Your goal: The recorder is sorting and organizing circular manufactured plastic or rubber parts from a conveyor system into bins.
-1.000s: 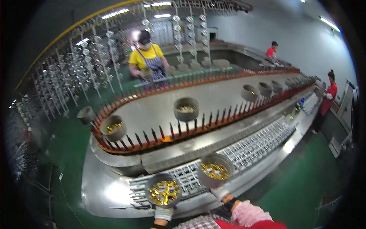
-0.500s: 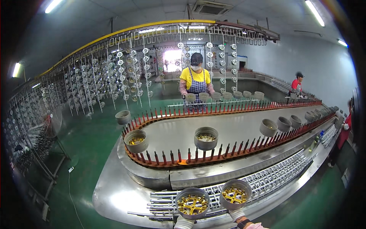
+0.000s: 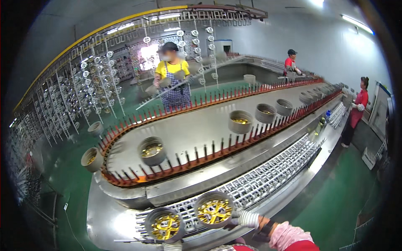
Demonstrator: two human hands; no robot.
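Two small grey wheels with shiny gold spokes are at the near edge of the bench. My left hand, in a whitish glove, is closed under the near rim of the left wheel; most of its fingers are hidden. The gloved right hand grips the right wheel by its right side, fingers partly under the rim. Both wheels face up toward me, side by side, over a layer of silvery rack bars on the metal bench.
Beyond the bench, a looping conveyor with upright red spindles carries more wheels. Across it, a person in yellow handles a long bar with wheels. Two people in red stand further right. Hanging racks fill the left.
My view has turned right and tilted. Both held wheels sit further left in the picture, and more of my right forearm shows. The person in yellow has raised and slanted the bar.
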